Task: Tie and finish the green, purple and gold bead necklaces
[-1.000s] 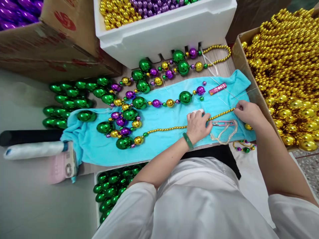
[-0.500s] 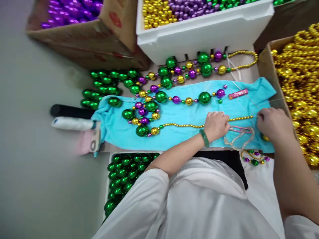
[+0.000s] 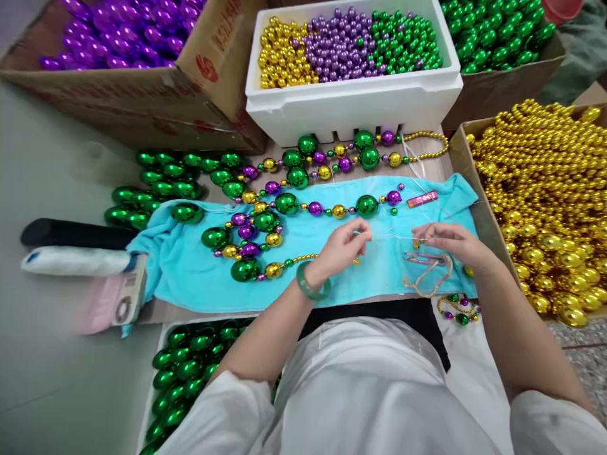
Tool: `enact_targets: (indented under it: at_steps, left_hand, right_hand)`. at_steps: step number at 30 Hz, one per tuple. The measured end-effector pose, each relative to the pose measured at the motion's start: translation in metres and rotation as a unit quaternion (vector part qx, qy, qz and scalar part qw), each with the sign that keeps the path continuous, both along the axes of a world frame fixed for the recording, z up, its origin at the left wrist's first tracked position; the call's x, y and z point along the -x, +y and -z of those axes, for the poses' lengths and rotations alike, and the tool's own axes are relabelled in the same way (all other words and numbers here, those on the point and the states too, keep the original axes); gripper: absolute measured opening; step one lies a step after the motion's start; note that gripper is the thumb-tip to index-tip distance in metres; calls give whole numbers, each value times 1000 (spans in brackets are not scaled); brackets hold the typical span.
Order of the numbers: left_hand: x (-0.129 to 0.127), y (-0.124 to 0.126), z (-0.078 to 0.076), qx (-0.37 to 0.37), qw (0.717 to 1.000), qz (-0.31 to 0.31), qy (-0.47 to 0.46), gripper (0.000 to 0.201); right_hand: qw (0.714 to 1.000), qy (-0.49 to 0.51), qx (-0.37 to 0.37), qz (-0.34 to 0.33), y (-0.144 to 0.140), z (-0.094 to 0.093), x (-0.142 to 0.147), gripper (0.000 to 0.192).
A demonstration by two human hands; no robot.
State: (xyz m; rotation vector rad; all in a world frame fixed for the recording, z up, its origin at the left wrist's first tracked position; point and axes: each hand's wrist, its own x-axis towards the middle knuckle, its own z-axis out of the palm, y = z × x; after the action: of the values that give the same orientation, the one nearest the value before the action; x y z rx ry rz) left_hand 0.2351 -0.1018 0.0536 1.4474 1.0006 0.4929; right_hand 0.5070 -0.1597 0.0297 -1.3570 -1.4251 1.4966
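Observation:
My left hand (image 3: pixel 344 248), with a green bangle at its wrist, pinches a thin clear string (image 3: pixel 397 236) above the blue towel (image 3: pixel 284 292). The string runs right to my right hand (image 3: pixel 453 243), whose thumb and fingertips close on it. A gold bead strand (image 3: pixel 306 257) passes beneath my left hand and joins a necklace of large green, purple and gold beads (image 3: pixel 245 270). Below my right hand lies a slim pink tool (image 3: pixel 424 258) with a beige cord loop. A pink stick-shaped item (image 3: pixel 422 199) rests farther back, near a few loose small beads.
A white foam box (image 3: pixel 353 101) of sorted small beads stands behind the towel. Cardboard boxes hold purple beads (image 3: pixel 118 38), green beads (image 3: pixel 497 31) and gold bead strands (image 3: pixel 545 164). Another strung necklace (image 3: pixel 370 158) lies along the foam box. Green beads (image 3: pixel 190 360) fill a tray at lower left.
My left hand has come off the gold strand's middle and now pinches the string. My right hand still grips string, its fingers more extended. The view has tilted up, showing more of the boxes.

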Motion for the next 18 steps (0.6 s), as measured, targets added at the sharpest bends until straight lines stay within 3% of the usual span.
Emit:
enact_targets:
  at_steps: [3, 8, 14, 18]
  left_hand:
    - [26, 4, -15, 23, 999, -38, 8, 16]
    - [57, 6, -24, 43, 995, -76, 49, 17]
    - [103, 20, -13, 33, 979, -176, 96, 17]
    - [133, 33, 4, 1, 938, -321, 131, 16]
  right_hand:
    - [998, 42, 56, 5, 6, 0, -16, 22]
    - [996, -25, 79, 26, 20, -3, -27, 30]
    - [987, -110, 108, 36, 26, -9, -47, 31]
    - [982, -146, 99, 63, 27, -6, -54, 30]
